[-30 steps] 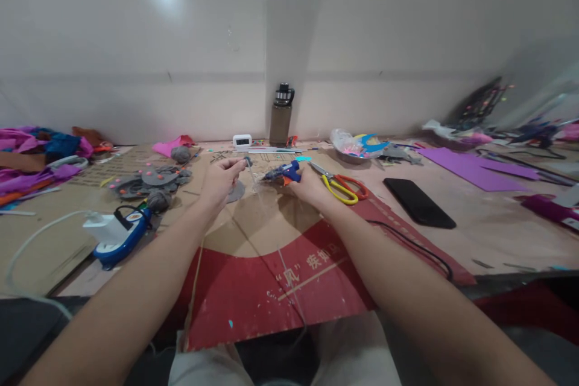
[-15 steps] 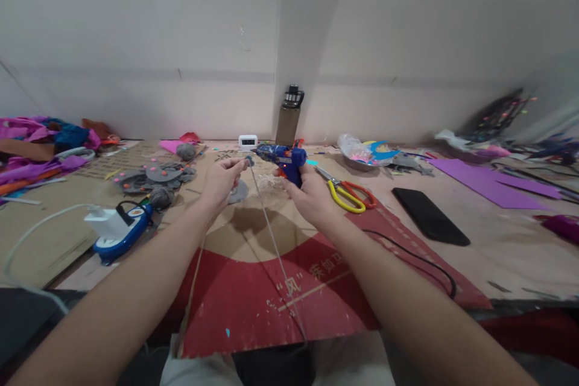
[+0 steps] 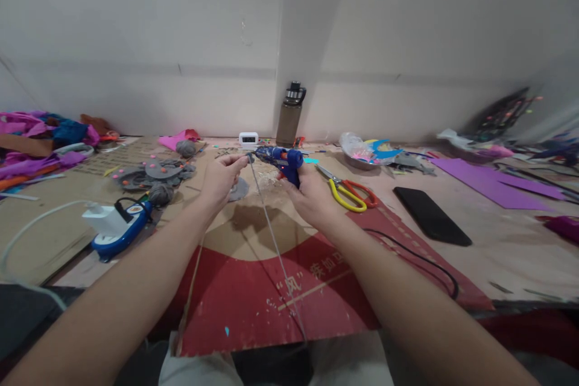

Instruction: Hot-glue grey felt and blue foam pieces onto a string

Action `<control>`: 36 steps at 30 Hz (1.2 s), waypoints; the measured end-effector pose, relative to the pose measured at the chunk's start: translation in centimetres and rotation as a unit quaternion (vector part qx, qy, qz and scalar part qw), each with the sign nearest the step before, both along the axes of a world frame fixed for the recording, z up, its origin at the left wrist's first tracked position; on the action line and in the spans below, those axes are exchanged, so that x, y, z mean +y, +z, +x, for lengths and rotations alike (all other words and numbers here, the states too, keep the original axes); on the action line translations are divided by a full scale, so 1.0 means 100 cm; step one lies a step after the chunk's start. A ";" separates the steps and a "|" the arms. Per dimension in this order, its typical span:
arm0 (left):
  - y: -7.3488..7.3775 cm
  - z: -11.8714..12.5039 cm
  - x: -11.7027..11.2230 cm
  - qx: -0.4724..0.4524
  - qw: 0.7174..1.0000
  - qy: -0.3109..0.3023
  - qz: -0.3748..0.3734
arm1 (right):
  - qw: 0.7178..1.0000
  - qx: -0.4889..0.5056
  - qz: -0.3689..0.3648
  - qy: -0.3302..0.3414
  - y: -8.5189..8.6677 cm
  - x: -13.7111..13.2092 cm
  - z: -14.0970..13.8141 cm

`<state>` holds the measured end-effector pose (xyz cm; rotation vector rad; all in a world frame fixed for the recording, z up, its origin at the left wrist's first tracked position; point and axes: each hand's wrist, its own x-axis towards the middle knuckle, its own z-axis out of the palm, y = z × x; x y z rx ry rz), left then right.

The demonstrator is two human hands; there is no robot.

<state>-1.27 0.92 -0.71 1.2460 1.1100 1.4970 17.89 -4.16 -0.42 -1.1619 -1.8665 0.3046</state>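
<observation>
My right hand (image 3: 308,195) is closed round a blue hot glue gun (image 3: 284,160), held up with its nozzle pointing left. My left hand (image 3: 221,176) pinches the top of a thin grey wire (image 3: 272,240) that slants down toward me; a small grey bead sits at its tip (image 3: 248,157). The glue gun's nozzle almost touches that tip. Both hands hover over a brown and red cardboard sheet (image 3: 253,289). A grey felt disc (image 3: 239,190) lies under the left hand.
Yellow and red scissors (image 3: 346,192) and a black phone (image 3: 431,224) lie right of my hands. A blue power strip with a white charger (image 3: 118,227) sits at left, by grey felt flowers (image 3: 154,173). A bottle (image 3: 289,114) and white clock (image 3: 248,139) stand by the wall.
My right hand lifted the glue gun off the cardboard and brought its nozzle to the wire's tip. The left hand has kept its pinch on the wire nearly still.
</observation>
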 end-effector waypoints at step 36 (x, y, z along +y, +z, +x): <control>-0.003 0.000 0.001 0.033 0.999 0.011 0.022 | 1.000 -0.015 0.018 0.016 -0.005 0.001 -0.002</control>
